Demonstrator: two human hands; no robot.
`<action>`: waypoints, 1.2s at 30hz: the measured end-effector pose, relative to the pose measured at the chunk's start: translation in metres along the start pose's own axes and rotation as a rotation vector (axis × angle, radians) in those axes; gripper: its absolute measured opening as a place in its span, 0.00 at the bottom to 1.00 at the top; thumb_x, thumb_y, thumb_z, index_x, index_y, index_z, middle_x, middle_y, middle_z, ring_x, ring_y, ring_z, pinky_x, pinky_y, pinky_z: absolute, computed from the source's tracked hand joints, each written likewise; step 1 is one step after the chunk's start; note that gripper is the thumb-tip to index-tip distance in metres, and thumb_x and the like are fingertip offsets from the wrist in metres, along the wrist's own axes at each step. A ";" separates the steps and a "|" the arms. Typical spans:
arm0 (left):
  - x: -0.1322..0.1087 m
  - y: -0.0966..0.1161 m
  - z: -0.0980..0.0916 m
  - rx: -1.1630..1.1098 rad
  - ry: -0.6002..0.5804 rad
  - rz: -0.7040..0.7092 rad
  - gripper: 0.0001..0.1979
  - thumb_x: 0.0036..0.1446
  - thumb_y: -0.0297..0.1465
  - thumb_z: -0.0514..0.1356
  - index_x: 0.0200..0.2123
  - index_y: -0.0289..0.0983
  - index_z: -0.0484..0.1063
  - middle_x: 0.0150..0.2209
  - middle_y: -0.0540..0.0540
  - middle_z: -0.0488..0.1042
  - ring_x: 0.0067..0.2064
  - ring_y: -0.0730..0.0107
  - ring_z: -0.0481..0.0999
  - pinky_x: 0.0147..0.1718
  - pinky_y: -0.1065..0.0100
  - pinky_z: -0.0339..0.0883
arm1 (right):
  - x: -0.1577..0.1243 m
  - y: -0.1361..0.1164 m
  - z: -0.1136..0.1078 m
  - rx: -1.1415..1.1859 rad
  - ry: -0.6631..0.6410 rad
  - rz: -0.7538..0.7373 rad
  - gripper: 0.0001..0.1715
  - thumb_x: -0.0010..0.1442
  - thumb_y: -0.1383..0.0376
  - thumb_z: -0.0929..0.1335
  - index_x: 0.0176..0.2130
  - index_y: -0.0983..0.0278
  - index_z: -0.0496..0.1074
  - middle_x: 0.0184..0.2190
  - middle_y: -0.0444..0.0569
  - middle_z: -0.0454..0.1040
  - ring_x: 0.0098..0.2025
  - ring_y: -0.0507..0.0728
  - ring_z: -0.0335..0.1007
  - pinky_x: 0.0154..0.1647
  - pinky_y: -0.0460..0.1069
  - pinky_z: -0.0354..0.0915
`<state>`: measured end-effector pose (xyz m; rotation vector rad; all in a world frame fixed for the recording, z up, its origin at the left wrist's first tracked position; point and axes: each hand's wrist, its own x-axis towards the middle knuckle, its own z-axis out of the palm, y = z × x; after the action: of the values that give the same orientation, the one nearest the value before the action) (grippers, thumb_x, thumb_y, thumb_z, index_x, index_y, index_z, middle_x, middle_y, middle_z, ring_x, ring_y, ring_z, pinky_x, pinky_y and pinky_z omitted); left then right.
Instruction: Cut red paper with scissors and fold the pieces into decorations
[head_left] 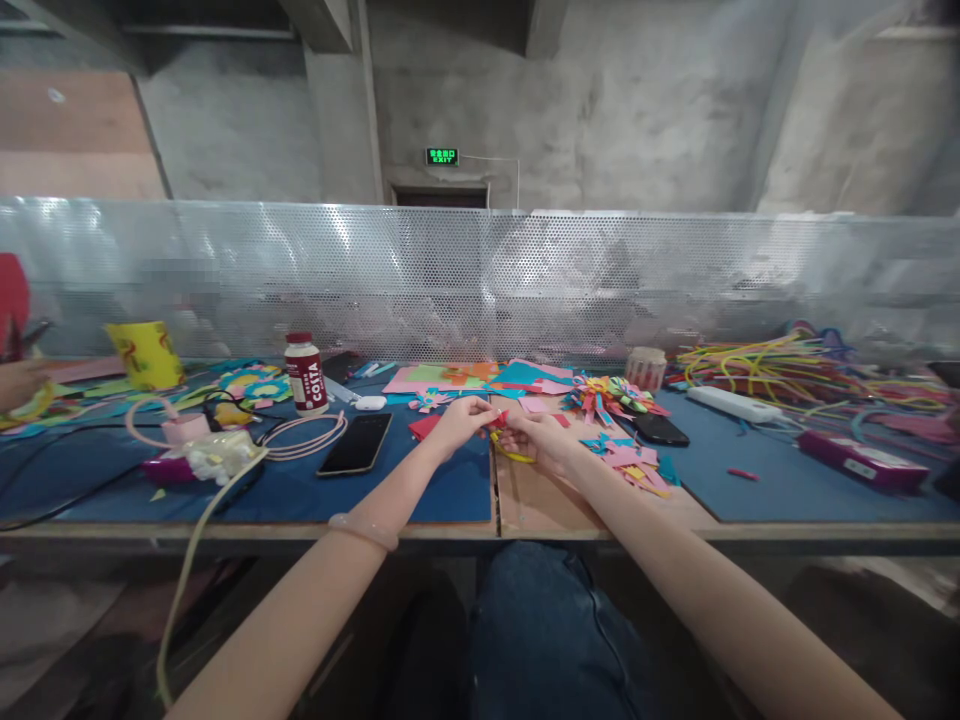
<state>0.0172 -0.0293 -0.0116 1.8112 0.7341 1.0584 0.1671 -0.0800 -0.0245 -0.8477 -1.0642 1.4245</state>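
My left hand [466, 420] is closed in a pinch over the table edge, holding a small red paper piece [502, 417]. Facing it, my right hand [543, 438] is also closed, its fingertips close to the red piece. Below those fingers a thin yellow curved strip [514, 456] bends out; whether it is a stem or a handle I cannot tell. Red paper [424, 426] lies behind my left wrist. Cut paper pieces in pink, blue and yellow [634, 462] lie right of my right hand, with a heap of colourful fringed paper [611, 397] behind them.
A black phone [355, 444] and a COSTA bottle [304, 374] stand to the left, near a cabled power strip [176, 467]. Rightward are another phone [660, 429], a clear jar [646, 369] and a bundle of fuzzy stems [757, 365]. Another person's hand [21, 385] is far left. A perforated metal screen [420, 280] runs behind.
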 end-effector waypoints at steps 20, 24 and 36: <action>0.000 -0.001 0.000 -0.001 -0.007 -0.004 0.12 0.43 0.36 0.61 0.27 0.32 0.68 0.25 0.47 0.70 0.27 0.73 0.69 0.23 0.73 0.62 | 0.001 0.001 -0.001 -0.041 -0.003 -0.014 0.08 0.45 0.67 0.71 0.24 0.70 0.70 0.21 0.49 0.73 0.21 0.48 0.68 0.26 0.43 0.67; 0.001 -0.002 0.001 0.004 0.000 -0.013 0.12 0.43 0.36 0.61 0.27 0.32 0.68 0.24 0.47 0.71 0.26 0.73 0.69 0.23 0.72 0.62 | 0.001 0.001 -0.001 -0.045 -0.004 -0.016 0.07 0.46 0.68 0.71 0.24 0.71 0.70 0.20 0.49 0.72 0.21 0.48 0.68 0.26 0.42 0.67; 0.000 0.001 0.001 0.017 -0.010 0.010 0.15 0.43 0.40 0.61 0.25 0.32 0.67 0.21 0.49 0.69 0.21 0.77 0.66 0.21 0.73 0.60 | 0.000 0.001 0.000 -0.047 0.005 -0.013 0.08 0.45 0.67 0.71 0.24 0.69 0.70 0.21 0.48 0.73 0.21 0.48 0.68 0.25 0.43 0.67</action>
<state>0.0176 -0.0302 -0.0111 1.8345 0.7310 1.0519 0.1669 -0.0795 -0.0259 -0.8763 -1.1015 1.3908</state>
